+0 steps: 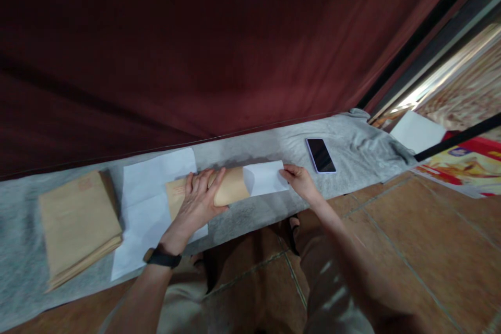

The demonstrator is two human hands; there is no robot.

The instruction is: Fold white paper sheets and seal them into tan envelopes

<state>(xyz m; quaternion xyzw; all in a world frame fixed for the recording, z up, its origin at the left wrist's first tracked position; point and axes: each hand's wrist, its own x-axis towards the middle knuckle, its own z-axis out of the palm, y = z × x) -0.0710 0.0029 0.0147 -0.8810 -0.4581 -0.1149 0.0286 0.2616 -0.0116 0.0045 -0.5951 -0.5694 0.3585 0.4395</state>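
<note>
A brown paper envelope (230, 182) lies lengthwise across the grey cloth. My left hand (199, 193) rests flat over it with fingers spread, pressing it down, and part of the envelope is hidden under the palm. From the envelope's right end sticks out a folded sheet of white paper (266, 177). My right hand (296, 177) pinches the outer edge of this paper between thumb and fingers. Flat white sheets (144, 203) with crease lines lie partly under the envelope and my left forearm. Farther left is a stack of brown envelopes (78, 219).
A phone (321, 155) with a pale purple edge lies right of my right hand. The narrow surface is covered by a grey cloth (250, 222). Behind it hangs a dark red curtain (235, 52). A red and yellow package (465, 164) is beyond a dark bar at the right.
</note>
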